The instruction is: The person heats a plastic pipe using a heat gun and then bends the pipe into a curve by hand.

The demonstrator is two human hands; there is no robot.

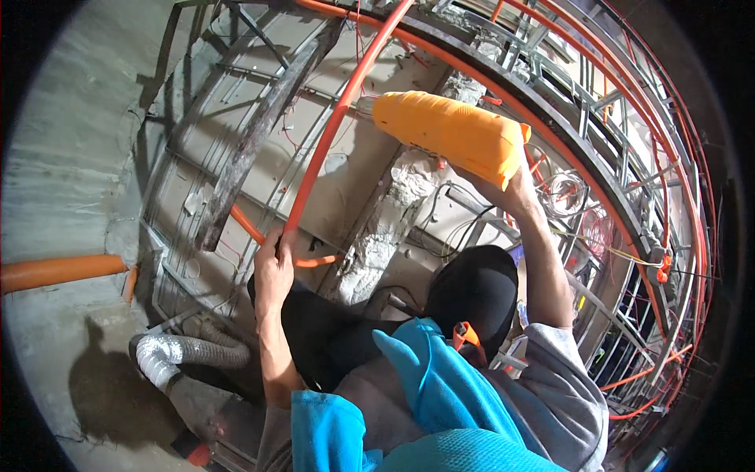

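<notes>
My left hand (pixel 274 271) is closed around the lower part of a long orange conduit pipe (pixel 322 145), which rises away from me toward the top of the picture. In my right hand (pixel 519 193) is a yellow-orange tool that looks like a heat gun (pixel 448 132); its body hides most of my fingers. A short metal nozzle (pixel 363 108) at the tool's left end points at the pipe's side. Whether nozzle and pipe touch, I cannot tell. Another orange pipe piece (pixel 316 260) shows just right of my left hand.
Below me spreads a metal ceiling grid (pixel 271 189), crossed by a rough concrete beam (pixel 385 224). A dark steel bar (pixel 263 134) slants at the left. A silver flexible duct (pixel 160 354) lies at lower left. Orange pipes (pixel 562 130) and coiled wires (pixel 568 187) fill the right side.
</notes>
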